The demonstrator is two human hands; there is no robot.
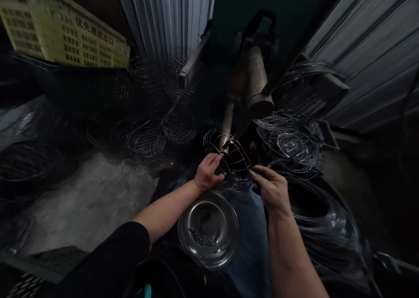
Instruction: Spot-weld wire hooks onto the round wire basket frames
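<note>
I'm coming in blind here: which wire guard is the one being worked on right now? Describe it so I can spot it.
Start at the welding machine at top centre and follow its arm down to the small glowing point. The wire guard sits right there, gripped by the left hand and the right hand, above the shiny metal bowl. Unlike the stacked guards to its right, it is single and held up.
</note>
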